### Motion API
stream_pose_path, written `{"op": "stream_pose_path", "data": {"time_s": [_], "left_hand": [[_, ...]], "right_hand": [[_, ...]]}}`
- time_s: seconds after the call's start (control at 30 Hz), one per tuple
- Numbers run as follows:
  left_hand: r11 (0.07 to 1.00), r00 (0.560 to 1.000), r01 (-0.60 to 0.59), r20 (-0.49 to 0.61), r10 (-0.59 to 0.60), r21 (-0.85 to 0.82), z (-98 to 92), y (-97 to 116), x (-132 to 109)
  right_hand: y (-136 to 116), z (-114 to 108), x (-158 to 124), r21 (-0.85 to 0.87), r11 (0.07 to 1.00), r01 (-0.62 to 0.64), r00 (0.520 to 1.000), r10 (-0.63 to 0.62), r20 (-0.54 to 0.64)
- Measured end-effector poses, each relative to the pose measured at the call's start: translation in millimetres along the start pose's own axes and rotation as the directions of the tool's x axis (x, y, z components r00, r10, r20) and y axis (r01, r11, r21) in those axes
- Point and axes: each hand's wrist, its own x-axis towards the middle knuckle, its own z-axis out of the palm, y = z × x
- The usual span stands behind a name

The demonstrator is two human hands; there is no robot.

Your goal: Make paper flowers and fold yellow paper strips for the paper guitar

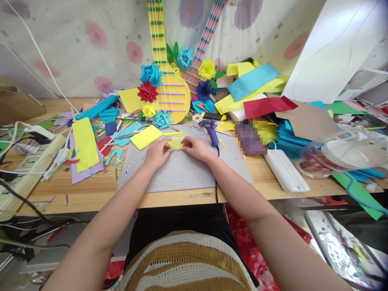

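Note:
Between my two hands is a small piece of yellow paper (176, 143), held above the grey cutting mat (172, 178). My left hand (158, 152) pinches its left end. At its right end the fingers of my right hand (195, 148) are closed on it as well. Just left of my left hand lies a larger yellow sheet (146, 137), with scissors (133, 132) beside it. A purple glue gun (211, 130) stands on the mat, right of my right hand, its cord running down over the table edge.
Yellow (174, 97) and pink (206, 38) paper guitars with paper flowers lean at the back. Paper sheets (254, 83) pile up on the right, near a white power bank-like box (286, 169). A power strip (33, 169) with cables lies at left.

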Motion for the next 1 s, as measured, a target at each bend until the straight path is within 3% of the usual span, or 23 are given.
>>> {"op": "stream_pose_path", "data": {"time_s": [0.17, 0.43, 1.0], "left_hand": [[0.992, 0.996, 0.083, -0.023, -0.085, -0.094, 4.6, 0, 5], [0.999, 0.993, 0.048, -0.107, -0.048, -0.001, 10.0, -1, 7], [0.990, 0.993, 0.106, -0.062, -0.101, 0.096, 10.3, 5, 12]], "right_hand": [[-4, 3, 1, -0.004, 0.995, -0.095, 0.995, 0.095, -0.041], [-15, 5, -1, -0.065, 0.983, -0.170, 0.984, 0.166, -0.067], [-21, 13, -2, -0.308, 0.939, -0.151, 0.986, 0.121, -0.113]]}}
